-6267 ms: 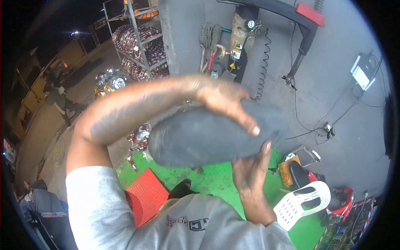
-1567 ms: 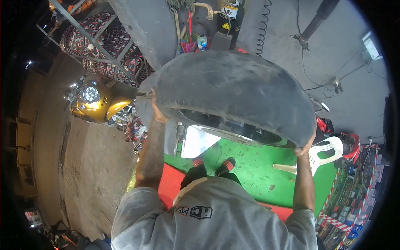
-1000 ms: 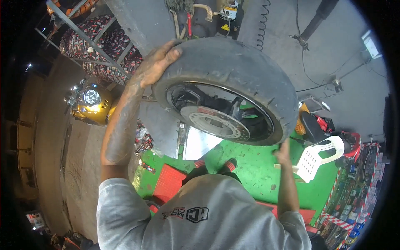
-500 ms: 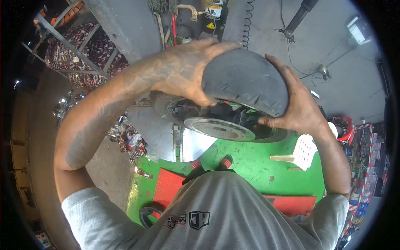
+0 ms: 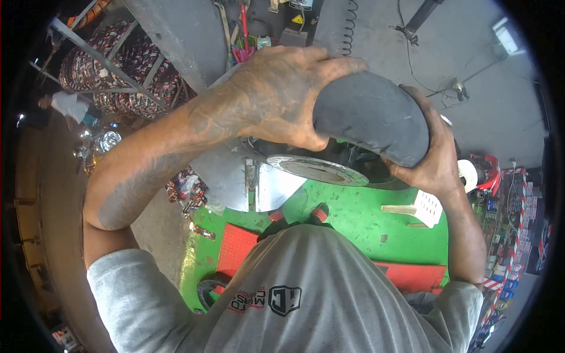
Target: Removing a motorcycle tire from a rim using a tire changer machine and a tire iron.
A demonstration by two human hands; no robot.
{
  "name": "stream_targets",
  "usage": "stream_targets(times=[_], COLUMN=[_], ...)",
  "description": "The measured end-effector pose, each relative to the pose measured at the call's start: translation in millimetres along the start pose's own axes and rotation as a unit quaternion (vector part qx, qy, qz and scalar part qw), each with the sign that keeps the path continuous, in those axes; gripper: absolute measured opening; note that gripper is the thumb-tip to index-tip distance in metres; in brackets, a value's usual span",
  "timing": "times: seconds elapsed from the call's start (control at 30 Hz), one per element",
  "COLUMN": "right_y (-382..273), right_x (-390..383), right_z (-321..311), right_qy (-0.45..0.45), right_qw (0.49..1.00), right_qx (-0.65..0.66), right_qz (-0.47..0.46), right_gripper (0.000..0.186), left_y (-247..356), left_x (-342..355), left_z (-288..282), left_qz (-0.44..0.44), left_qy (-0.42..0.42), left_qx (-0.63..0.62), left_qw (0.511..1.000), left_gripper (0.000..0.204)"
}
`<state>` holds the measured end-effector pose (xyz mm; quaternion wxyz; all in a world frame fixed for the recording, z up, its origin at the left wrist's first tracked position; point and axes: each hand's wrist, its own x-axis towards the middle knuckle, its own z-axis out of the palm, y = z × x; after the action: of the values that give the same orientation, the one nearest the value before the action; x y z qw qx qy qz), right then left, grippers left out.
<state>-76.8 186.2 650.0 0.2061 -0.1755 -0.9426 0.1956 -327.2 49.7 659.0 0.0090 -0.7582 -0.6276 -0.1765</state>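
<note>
A motorcycle wheel is raised in front of my chest, and its black, worn tyre (image 5: pixel 374 115) turns its tread toward me. My left hand (image 5: pixel 291 94) wraps over the tyre's left side, the thumb pressing on the near edge. Gripping the opposite side is my right hand (image 5: pixel 432 156), with its thumb on the near edge too. A round metal brake disc (image 5: pixel 318 170) lies at a slant below the tread. The wheel's hub and spokes are dark and mostly hidden behind the hands and tyre.
Below the wheel is a metal plate (image 5: pixel 226 182) on a stand. A white plastic chair (image 5: pixel 425 209) stands at right on the green floor (image 5: pixel 353 223), with red mats (image 5: pixel 412 275) nearby. Wrapped tyres (image 5: pixel 88 67) fill a rack at far left; a person (image 5: pixel 70 109) is beside it.
Both hands and the wheel have shifted to the right, and the wheel's tilt has altered slightly. A person now shows at far left by the rack.
</note>
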Motion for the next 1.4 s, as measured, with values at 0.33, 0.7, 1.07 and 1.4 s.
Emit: stream_targets(times=[0.33, 0.7, 1.07, 1.4], right_y=[-17.6, -2.7, 8.4, 43.9], right_x=[-58.7, -94.4, -119.1, -102.4], right_z=[-11.7, -2.1, -16.8, -9.5], right_qy=[-0.051, -0.01, -0.111, -0.067], right_qw=[0.998, 0.997, 0.985, 0.996], right_qx=[-0.038, -0.034, 0.038, 0.019], right_qz=[-0.015, -0.07, 0.129, -0.053], right_gripper=[0.111, 0.053, 0.081, 0.123], left_y=[42.2, 39.0, 27.9, 7.7], left_x=[-52.7, -75.2, -69.1, -48.1], left_z=[-22.1, 0.3, 7.6, 13.5], left_qz=[0.052, -0.129, 0.015, 0.02], left_qy=[-0.084, -0.014, -0.016, 0.037], left_qx=[0.002, -0.18, -0.125, -0.112], left_qw=[0.995, 0.975, 0.992, 0.993], left_gripper=[0.12, 0.053, 0.078, 0.085])
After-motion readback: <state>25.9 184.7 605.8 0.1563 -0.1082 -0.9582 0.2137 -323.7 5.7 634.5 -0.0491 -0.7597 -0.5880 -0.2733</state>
